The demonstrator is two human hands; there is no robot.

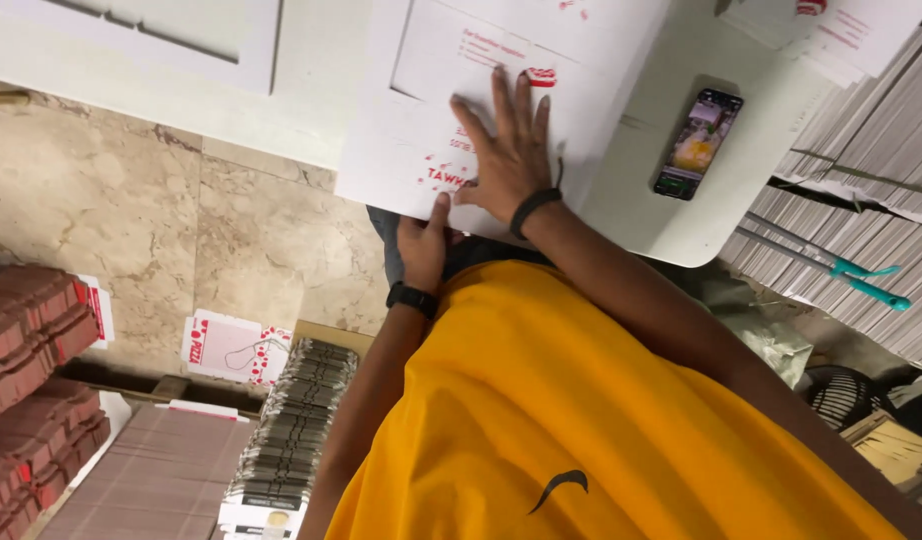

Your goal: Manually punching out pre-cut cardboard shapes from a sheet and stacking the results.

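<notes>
Yellow smooth-knit shirt fabric (581,420) is filling the lower frame, nearest the camera. Both forearms are extending from it toward a flat white cardboard sheet (431,90), matte, die-cut and printed in red, which is lying on the white table (671,215) and overhanging its near edge.

The right hand (511,165), wearing a thin black band at the wrist, is pressing palm-down on the sheet with its fingers (501,95) spread flat. The left hand (423,245), wearing a black watch, is pinching the sheet's near edge, thumb on top; its remaining fingers are hidden underneath.

A glossy rectangular phone (697,143) is lying on the table, well apart from the sheet. Ribbed stacks of flat cardboard (861,150) are standing at the right, carrying a teal-handled tool (866,280). Polished beige marble floor (131,200) is showing at the left.
</notes>
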